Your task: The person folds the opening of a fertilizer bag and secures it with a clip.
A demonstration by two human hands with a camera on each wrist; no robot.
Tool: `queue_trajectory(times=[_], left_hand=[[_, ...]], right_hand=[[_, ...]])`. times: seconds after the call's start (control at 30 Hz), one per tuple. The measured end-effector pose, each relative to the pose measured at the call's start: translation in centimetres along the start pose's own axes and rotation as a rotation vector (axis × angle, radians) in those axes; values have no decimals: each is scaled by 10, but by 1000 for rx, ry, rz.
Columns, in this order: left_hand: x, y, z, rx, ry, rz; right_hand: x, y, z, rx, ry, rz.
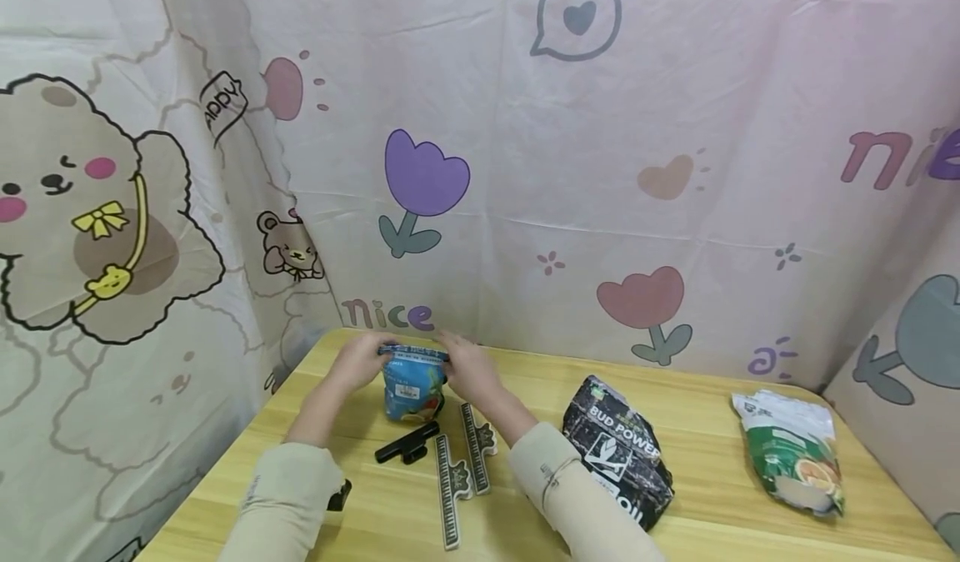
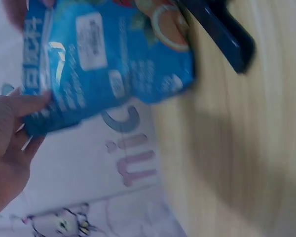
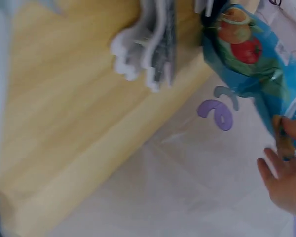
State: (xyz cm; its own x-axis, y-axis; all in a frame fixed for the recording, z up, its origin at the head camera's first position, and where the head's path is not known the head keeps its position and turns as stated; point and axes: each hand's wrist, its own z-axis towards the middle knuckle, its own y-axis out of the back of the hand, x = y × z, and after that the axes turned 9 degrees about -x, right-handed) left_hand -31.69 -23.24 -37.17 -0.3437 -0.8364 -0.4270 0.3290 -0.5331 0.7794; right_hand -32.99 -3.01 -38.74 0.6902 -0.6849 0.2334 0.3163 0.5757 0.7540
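A blue bag (image 1: 411, 385) with fruit pictures and a white label stands upright on the table, its top edge folded over into a band. My left hand (image 1: 360, 362) pinches the left end of that top edge; in the left wrist view the thumb (image 2: 32, 102) lies on the front and the fingers behind. At the opposite end, my right hand (image 1: 471, 368) pinches the corner of the bag, seen in the right wrist view with other fingers (image 3: 272, 165) spread apart. Just in front of the bag lies a black clip (image 1: 407, 444).
Two piano-key patterned clips (image 1: 450, 495) (image 1: 476, 454) lie near my right forearm. A black bag (image 1: 618, 454) rests right of that arm, and a green and white bag (image 1: 797, 454) lies farther right. Another black object (image 1: 339, 495) is partly hidden by the left sleeve. A printed curtain (image 1: 525, 295) hangs behind the table.
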Motion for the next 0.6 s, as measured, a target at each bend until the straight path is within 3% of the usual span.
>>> queue_trajectory(times=[0.1, 0.2, 0.37, 0.6], left_hand=[[-10, 0, 2, 28, -67, 59], [-12, -4, 2, 16, -86, 82], [-9, -11, 0, -24, -65, 80], [-9, -14, -1, -35, -22, 79]], right_hand=[[8, -1, 4, 44, 39, -33], [13, -6, 6, 45, 3, -73], [18, -11, 5, -16, -82, -141], [20, -14, 4, -84, -105, -148]])
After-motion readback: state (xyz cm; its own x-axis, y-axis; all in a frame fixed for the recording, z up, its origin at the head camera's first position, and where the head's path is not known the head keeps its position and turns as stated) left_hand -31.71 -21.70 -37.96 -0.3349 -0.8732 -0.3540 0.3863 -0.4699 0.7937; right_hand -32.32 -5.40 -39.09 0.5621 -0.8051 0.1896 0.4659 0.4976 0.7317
